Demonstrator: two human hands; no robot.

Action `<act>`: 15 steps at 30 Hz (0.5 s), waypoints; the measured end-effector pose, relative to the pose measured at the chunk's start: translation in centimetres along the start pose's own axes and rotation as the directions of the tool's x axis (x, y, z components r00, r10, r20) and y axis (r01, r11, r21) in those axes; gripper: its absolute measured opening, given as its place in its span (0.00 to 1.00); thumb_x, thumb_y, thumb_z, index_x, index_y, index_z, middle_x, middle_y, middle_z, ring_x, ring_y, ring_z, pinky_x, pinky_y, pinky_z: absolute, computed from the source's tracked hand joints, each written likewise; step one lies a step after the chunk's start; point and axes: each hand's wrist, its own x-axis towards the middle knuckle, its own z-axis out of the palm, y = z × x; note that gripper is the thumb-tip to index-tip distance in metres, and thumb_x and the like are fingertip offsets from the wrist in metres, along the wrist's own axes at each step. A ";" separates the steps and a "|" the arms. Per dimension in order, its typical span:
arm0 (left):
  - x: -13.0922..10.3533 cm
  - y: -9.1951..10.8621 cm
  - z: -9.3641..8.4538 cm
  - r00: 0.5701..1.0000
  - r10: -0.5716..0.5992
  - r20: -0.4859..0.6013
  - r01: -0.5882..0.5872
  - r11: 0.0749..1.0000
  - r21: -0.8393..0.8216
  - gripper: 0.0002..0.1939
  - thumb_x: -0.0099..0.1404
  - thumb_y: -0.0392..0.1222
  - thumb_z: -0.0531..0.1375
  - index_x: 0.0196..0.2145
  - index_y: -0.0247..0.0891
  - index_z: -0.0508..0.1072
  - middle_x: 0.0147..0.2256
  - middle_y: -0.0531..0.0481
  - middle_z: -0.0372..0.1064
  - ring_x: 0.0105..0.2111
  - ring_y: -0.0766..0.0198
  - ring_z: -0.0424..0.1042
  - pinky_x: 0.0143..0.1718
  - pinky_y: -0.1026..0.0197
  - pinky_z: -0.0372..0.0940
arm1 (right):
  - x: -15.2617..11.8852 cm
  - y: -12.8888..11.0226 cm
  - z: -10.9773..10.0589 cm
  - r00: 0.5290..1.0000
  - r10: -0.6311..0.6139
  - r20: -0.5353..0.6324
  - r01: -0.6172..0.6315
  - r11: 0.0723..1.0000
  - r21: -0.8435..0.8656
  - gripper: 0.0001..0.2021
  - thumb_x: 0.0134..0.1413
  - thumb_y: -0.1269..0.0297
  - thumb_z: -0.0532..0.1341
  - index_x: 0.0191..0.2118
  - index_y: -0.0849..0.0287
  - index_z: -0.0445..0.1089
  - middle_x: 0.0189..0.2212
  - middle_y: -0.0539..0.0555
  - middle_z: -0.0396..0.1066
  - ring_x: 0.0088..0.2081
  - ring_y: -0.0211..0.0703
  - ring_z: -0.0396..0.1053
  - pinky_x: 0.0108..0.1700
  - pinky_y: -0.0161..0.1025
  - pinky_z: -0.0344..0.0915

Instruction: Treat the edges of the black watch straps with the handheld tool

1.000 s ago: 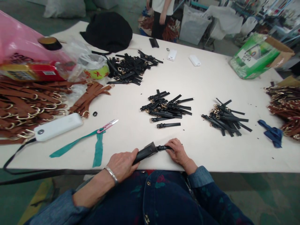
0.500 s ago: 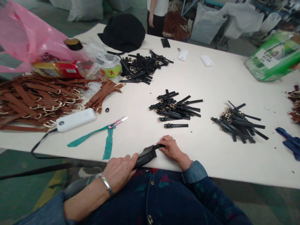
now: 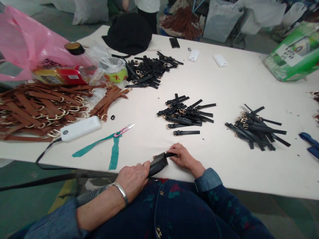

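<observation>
My left hand (image 3: pixel 133 179) is wrapped round a black handheld tool (image 3: pixel 158 165) with a broad, squared head; its exact kind I cannot make out. The fingers of my right hand (image 3: pixel 183 156) pinch a short black buckle strap (image 3: pixel 171 154) beside the tool's head. A bit of gold buckle shows on the tool's far side, and the head hides the middle of the strap. Beyond my hands lie a single black strap (image 3: pixel 186 132) and a pile of black buckle straps (image 3: pixel 189 114). Another such pile (image 3: pixel 259 129) is to the right.
Thread snips (image 3: pixel 124 130) with green ribbon and a white power bank (image 3: pixel 81 128) lie at left, near brown straps (image 3: pixel 45 103). Farther back are more black straps (image 3: pixel 152 69), a black cap (image 3: pixel 129 33) and a green bag (image 3: pixel 294 54). A person (image 3: pixel 148 10) stands behind the table (image 3: pixel 239 83).
The strap has slid leftward past the tool's head, so its gold buckle now shows on the far side. The person behind the table has shifted left in view.
</observation>
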 end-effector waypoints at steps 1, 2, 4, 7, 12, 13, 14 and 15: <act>0.1 0.1 -0.2 1.000 -0.002 0.009 0.002 1.000 0.001 0.12 0.58 0.44 0.49 0.39 0.37 0.61 0.30 0.44 0.70 0.29 0.51 0.72 0.27 0.52 0.65 | 0.0 0.0 0.0 1.000 -0.007 -0.006 0.007 1.000 0.003 0.14 0.45 0.72 0.60 0.42 0.56 0.67 0.36 0.53 0.65 0.40 0.44 0.59 0.43 0.43 0.58; 0.3 0.4 -0.3 1.000 -0.004 0.020 0.004 1.000 0.000 0.12 0.57 0.43 0.49 0.39 0.37 0.61 0.30 0.44 0.70 0.29 0.51 0.72 0.28 0.52 0.65 | -0.1 0.1 0.0 1.000 -0.013 -0.013 0.013 1.000 0.006 0.14 0.46 0.72 0.59 0.42 0.56 0.67 0.36 0.54 0.65 0.40 0.44 0.59 0.43 0.43 0.58; 0.7 0.9 -0.7 0.999 -0.009 0.038 0.009 1.000 -0.004 0.12 0.57 0.41 0.49 0.39 0.36 0.61 0.30 0.42 0.70 0.30 0.51 0.72 0.28 0.51 0.65 | -0.1 0.2 0.0 0.999 -0.023 -0.030 0.023 1.000 0.011 0.14 0.46 0.71 0.59 0.42 0.57 0.67 0.37 0.55 0.65 0.40 0.44 0.59 0.43 0.43 0.59; 1.3 1.4 -0.7 0.999 -0.023 0.031 0.024 0.999 -0.022 0.13 0.57 0.42 0.49 0.40 0.36 0.61 0.30 0.42 0.70 0.30 0.51 0.72 0.28 0.52 0.64 | -0.2 0.4 0.0 0.998 -0.045 -0.044 0.046 0.999 0.012 0.15 0.46 0.71 0.58 0.43 0.58 0.66 0.38 0.56 0.64 0.41 0.45 0.59 0.44 0.44 0.60; 1.3 0.9 0.6 0.999 -0.045 -0.025 0.043 0.997 -0.069 0.15 0.59 0.47 0.47 0.41 0.38 0.60 0.31 0.44 0.70 0.31 0.53 0.71 0.29 0.54 0.63 | -0.4 0.6 -0.2 0.996 -0.078 -0.036 0.079 0.997 0.019 0.18 0.47 0.73 0.57 0.47 0.58 0.63 0.40 0.57 0.63 0.43 0.45 0.59 0.45 0.45 0.60; 1.2 0.7 0.9 0.998 -0.050 -0.033 0.047 0.996 -0.079 0.15 0.59 0.48 0.46 0.41 0.38 0.60 0.31 0.44 0.70 0.31 0.54 0.71 0.29 0.55 0.63 | -0.5 0.6 -0.1 0.996 -0.078 -0.037 0.079 0.997 0.020 0.19 0.47 0.74 0.57 0.47 0.57 0.63 0.40 0.57 0.63 0.43 0.45 0.59 0.45 0.46 0.61; 1.2 0.6 1.1 0.998 -0.056 -0.040 0.052 0.995 -0.090 0.15 0.60 0.49 0.46 0.41 0.38 0.60 0.31 0.45 0.70 0.31 0.54 0.71 0.29 0.55 0.63 | -0.5 0.6 -0.1 0.996 -0.078 -0.038 0.079 0.997 0.021 0.19 0.47 0.74 0.56 0.47 0.57 0.63 0.41 0.57 0.63 0.43 0.45 0.59 0.46 0.46 0.61; 1.1 0.5 1.4 0.997 -0.063 -0.045 0.058 0.993 -0.101 0.15 0.60 0.49 0.46 0.41 0.39 0.59 0.31 0.45 0.70 0.31 0.54 0.71 0.29 0.56 0.62 | -0.5 0.7 -0.1 0.996 -0.077 -0.038 0.078 0.997 0.020 0.19 0.47 0.75 0.56 0.47 0.57 0.63 0.41 0.57 0.62 0.44 0.45 0.59 0.46 0.46 0.61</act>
